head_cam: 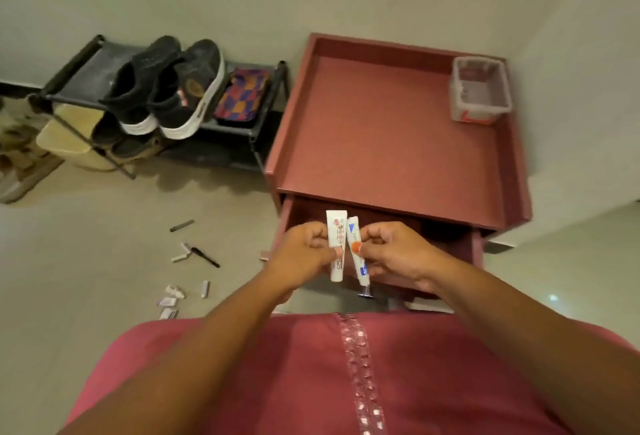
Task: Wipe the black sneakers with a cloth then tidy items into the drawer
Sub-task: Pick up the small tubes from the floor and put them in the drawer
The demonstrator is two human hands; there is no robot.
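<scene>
The left hand (306,247) is pinching a white tube with red print (336,247), fingers curled round its middle, while the right hand (391,251) is gripping a thinner white tube with blue print (356,254) in the same way. The two tubes are standing nearly upright, side by side and almost touching, above the open drawer (446,244) of a reddish-brown bedside cabinet (381,130). A clear plastic box (479,93) is sitting in the far right corner of the cabinet's rimmed top. Small white tubes and packets (173,298), a dark stick (181,225) and a black-handled tool (205,257) are lying scattered on the beige tiled floor (86,261) to the left. Beyond them, the black sneakers (166,88), white-soled, are resting together on the top tier of a black shoe rack (242,130) against the pale wall, just beside a folded checked cloth (242,93).
</scene>
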